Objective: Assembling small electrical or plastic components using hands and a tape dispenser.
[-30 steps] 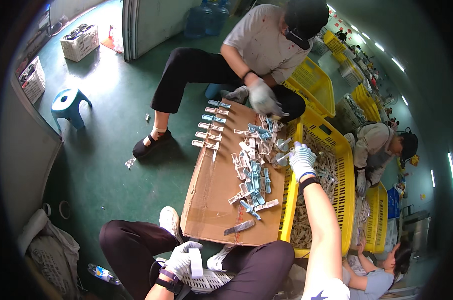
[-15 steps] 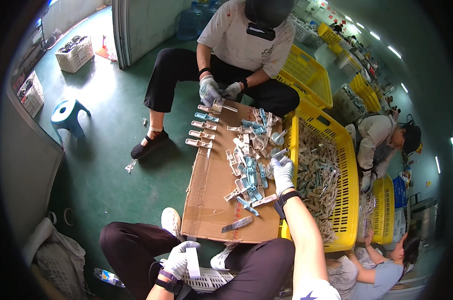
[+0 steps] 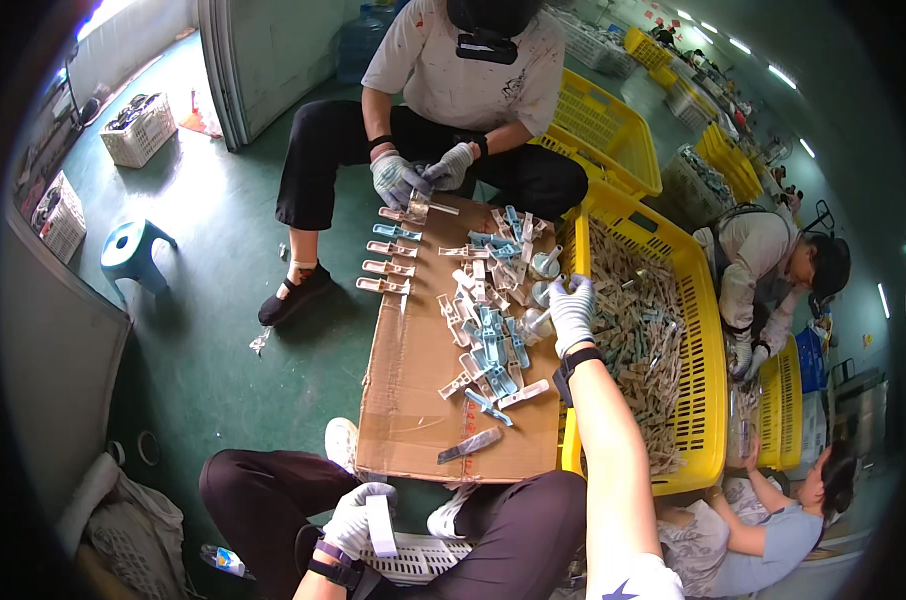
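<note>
My left hand (image 3: 351,520), in a pale glove, is closed on a white strip (image 3: 381,527) above my lap. My gloved right hand (image 3: 574,315) is at the right edge of the cardboard sheet (image 3: 398,420), its fingers apart. Close to its fingertips are clear roundish pieces with pale stems (image 3: 545,263); whether it touches one is hard to see. To their left lies a loose heap of white and light-blue plastic clips (image 3: 493,340). Several clips (image 3: 386,268) line the cardboard's left edge. Across from me, a person's gloved hands (image 3: 423,178) work on a small piece at the far corner.
A yellow crate (image 3: 708,400) full of clips stands right of the cardboard. A flat grey blade-like piece (image 3: 470,445) lies near the cardboard's front edge. A blue stool (image 3: 133,250) stands on the floor at left. Two people (image 3: 773,270) work at far right beside another crate (image 3: 778,400).
My right hand has moved away from me and slightly right, letting go of a clear stemmed piece, which now lies beside the clips. My left hand still holds the strip. The view has shifted slightly.
</note>
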Demonstrator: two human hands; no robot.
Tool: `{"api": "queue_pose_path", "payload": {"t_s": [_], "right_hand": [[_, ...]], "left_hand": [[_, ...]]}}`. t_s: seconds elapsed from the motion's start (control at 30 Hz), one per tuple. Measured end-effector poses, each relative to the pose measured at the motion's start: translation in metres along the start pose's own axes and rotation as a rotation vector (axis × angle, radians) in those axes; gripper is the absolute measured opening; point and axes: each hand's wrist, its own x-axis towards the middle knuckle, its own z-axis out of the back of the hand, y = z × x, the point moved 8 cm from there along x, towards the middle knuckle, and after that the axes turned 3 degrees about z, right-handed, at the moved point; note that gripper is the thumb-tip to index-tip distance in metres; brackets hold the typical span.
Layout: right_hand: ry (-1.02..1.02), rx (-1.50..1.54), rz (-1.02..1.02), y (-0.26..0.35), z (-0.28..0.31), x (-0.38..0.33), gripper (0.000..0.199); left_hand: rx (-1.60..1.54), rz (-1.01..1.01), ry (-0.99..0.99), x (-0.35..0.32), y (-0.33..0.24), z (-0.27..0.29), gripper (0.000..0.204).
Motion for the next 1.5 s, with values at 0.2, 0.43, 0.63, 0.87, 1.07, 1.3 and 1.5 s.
{"api": "queue_pose_path", "payload": {"t_s": [0.2, 0.43, 0.63, 0.87, 1.07, 1.3, 1.5], "right_hand": [[0.218, -0.011, -0.169, -0.019, -0.024, 0.01, 0.027], [0.307, 0.229, -0.126, -0.002, -0.009, -0.008, 0.033], [0.498, -0.114, -0.037, 0.007, -0.012, -0.033, 0.035], [0.487, -0.11, -0.11, -0.002, 0.022, -0.032, 0.041], [0.477, -0.203, -0.045, 0.008, 0.046, -0.057, 0.049], [1.052, -0.406, 0.449, 0.06, 0.066, -0.158, 0.022], [0.729, -0.772, 0.619, 0.062, 0.055, -0.195, 0.028]], "left_hand": [[-0.032, -0.009, 0.005, -0.004, -0.001, 0.0, 0.013], [0.047, -0.029, 0.046, 0.002, -0.005, -0.003, 0.013], [-0.118, -0.069, 0.119, 0.003, -0.006, -0.009, 0.011], [-0.146, 0.031, 0.07, 0.016, 0.011, -0.007, 0.011], [-0.321, 0.142, 0.258, 0.012, 0.014, -0.003, 0.013], [0.033, -0.037, 0.079, 0.0, -0.007, 0.0, 0.011], [0.037, -0.167, 0.048, -0.007, -0.008, 0.013, 0.009]]}}
